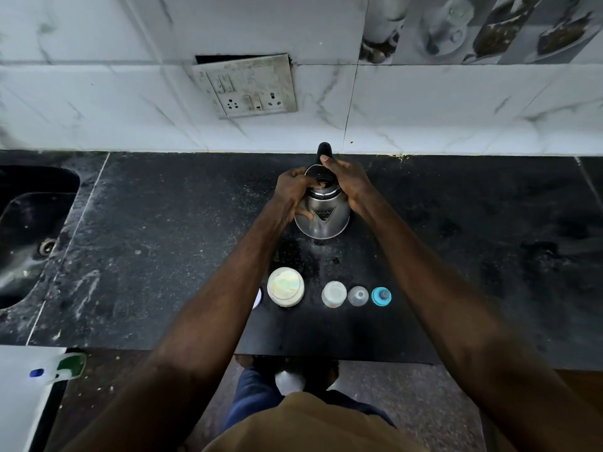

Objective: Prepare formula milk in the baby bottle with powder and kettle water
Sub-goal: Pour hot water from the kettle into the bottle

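Left hand [291, 194]: you grip the kettle [322, 213] body.
Right hand [346, 181]: you clasp its lid.
Bottle [333, 293]: open, near table [163, 256] front edge.

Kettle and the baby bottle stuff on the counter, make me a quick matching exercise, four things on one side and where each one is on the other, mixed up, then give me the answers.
Things:
1. kettle
2. powder jar
3. baby bottle
4. blue bottle ring

Places:
A. far right of the front row
B. back of the counter, between both hands
C. left of the front row, open, beside the left forearm
D. middle of the front row, open, left of the clear cap

Pairs: 1-B, 2-C, 3-D, 4-A
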